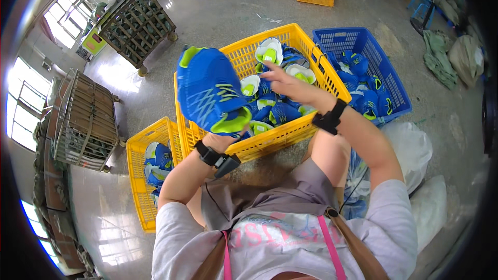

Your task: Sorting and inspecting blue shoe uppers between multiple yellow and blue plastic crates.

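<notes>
The left hand [220,140] is closed around the toe end of a blue mesh shoe upper with lime-green trim [212,91], holding it up above the near left corner of the big yellow plastic lattice crate [332,80]. Most of the hand is hidden behind the upper, so the exact finger placement cannot be told. The right hand [288,84] is open, fingers spread, reaching low over the heap of blue, white and lime shoe uppers [272,106] inside that crate; it holds nothing, and whether it touches the pile cannot be told.

Judged from this, the step is to keep one upper in hand while picking or sorting through the rest. To do it well, the raised upper should be gripped at a firm seam, not the soft mesh, and kept clear of the crate rim so it does not snag. The reaching hand should close on a single piece by its edge, since the uppers lie overlapped and may drag neighbours along.

A smaller yellow plastic crate [136,186] with more blue uppers stands by the left knee, and a blue plastic crate [386,70] stands just beside the big one on the right. White plastic bags [412,148] lie by the right arm.
</notes>
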The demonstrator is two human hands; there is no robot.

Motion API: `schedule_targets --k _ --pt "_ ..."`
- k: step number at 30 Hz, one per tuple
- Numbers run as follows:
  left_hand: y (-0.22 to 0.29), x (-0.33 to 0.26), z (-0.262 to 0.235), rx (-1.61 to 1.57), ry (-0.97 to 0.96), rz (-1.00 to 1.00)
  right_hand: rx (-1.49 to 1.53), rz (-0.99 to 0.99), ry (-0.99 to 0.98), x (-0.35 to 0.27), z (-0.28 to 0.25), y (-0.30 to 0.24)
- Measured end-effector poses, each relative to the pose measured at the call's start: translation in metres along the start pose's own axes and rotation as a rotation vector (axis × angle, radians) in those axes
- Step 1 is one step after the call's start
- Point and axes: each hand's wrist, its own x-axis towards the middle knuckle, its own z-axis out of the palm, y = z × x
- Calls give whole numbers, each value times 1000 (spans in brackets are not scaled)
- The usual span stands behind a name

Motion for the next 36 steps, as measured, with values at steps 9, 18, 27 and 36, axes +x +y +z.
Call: schedule_targets --k 9,18,27,36 --pt "-35 -28 8 -1097 200 -348 629 128 261 -44 100 18" --pt "-24 -47 -41 -434 693 -340 618 29 503 -115 65 20" --pt "-23 -33 -56 -286 169 184 916 -58 506 -130 51 8" --pt "-13 -24 -25 -855 -36 78 451 105 506 -116 71 2"
